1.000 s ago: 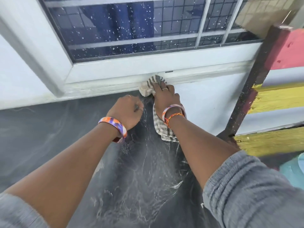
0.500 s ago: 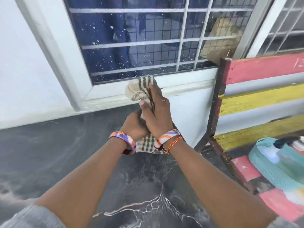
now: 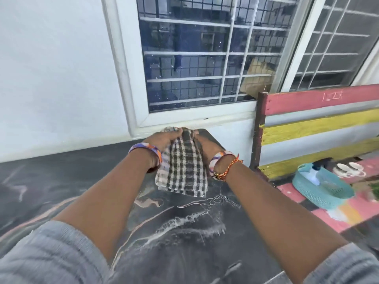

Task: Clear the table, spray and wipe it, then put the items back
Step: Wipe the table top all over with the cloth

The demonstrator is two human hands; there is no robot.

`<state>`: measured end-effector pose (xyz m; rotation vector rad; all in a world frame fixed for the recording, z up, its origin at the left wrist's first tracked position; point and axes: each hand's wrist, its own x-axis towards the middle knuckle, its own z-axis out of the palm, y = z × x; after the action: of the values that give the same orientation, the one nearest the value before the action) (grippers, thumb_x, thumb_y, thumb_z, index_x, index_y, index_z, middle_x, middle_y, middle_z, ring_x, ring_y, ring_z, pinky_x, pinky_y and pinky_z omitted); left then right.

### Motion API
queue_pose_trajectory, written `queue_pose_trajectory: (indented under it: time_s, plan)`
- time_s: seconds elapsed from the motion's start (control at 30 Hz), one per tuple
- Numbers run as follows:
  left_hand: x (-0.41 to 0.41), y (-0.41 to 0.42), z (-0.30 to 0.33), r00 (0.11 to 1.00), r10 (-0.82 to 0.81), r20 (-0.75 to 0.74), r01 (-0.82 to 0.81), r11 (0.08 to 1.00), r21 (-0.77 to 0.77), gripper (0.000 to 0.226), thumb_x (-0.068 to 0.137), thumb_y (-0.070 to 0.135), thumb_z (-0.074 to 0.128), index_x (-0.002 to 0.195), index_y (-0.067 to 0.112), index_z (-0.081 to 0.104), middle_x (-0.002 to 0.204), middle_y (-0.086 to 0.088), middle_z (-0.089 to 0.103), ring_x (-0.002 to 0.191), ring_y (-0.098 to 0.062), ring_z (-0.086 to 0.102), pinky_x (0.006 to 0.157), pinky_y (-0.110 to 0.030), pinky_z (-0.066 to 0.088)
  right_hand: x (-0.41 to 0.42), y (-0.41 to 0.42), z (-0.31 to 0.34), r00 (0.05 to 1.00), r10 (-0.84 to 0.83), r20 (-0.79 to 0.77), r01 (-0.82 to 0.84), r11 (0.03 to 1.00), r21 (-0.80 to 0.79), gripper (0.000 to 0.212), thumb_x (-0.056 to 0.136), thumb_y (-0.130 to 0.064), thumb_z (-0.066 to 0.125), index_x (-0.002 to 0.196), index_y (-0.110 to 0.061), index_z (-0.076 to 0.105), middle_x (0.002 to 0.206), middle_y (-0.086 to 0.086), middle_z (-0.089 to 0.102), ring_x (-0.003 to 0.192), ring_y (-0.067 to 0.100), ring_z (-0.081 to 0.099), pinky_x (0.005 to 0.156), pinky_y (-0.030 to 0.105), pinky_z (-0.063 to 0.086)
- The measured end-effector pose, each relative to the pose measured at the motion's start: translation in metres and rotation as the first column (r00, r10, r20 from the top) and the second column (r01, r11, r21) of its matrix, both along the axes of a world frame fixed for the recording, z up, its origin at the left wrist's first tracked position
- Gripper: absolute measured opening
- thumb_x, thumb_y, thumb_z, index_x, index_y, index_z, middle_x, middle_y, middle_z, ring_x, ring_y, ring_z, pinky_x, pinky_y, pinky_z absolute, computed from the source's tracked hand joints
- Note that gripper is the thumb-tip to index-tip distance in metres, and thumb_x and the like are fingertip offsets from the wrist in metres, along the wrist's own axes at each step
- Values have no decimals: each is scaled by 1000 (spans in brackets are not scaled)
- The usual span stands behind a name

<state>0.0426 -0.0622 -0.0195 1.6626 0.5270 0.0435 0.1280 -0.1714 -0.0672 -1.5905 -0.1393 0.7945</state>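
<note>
A checked cloth (image 3: pixel 182 169) in brown and white hangs between my two hands above the far part of the dark marbled table (image 3: pixel 61 185). My left hand (image 3: pixel 164 140) grips its top edge from the left, and my right hand (image 3: pixel 207 144) grips it from the right, partly hidden behind the fabric. The cloth's lower end dangles just over the tabletop. White foamy streaks of spray (image 3: pixel 184 220) lie on the table in front of me.
A barred window (image 3: pixel 205 58) and white wall stand right behind the table. To the right is a painted wooden bench (image 3: pixel 317 124) carrying a teal basket (image 3: pixel 326 191) with a spray bottle (image 3: pixel 313 171) in it, and white cups (image 3: pixel 348 169).
My right hand stopped wiping at the window sill. Both hands gathered the cloth and lifted it off the table, now holding it hanging between them. My view has tilted up and right.
</note>
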Motion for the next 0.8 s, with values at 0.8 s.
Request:
queue_pose_trajectory:
  time_s: [0.8]
  plan:
    - [-58, 12, 0, 995, 85, 56, -97, 954, 283, 79, 75, 18, 76, 138, -1, 33, 143, -17, 42, 118, -29, 48, 93, -33, 41, -62, -70, 34, 772, 142, 620, 183, 884, -431, 39, 82, -12, 72, 118, -3, 63, 103, 13, 66, 81, 14, 52, 70, 22, 43]
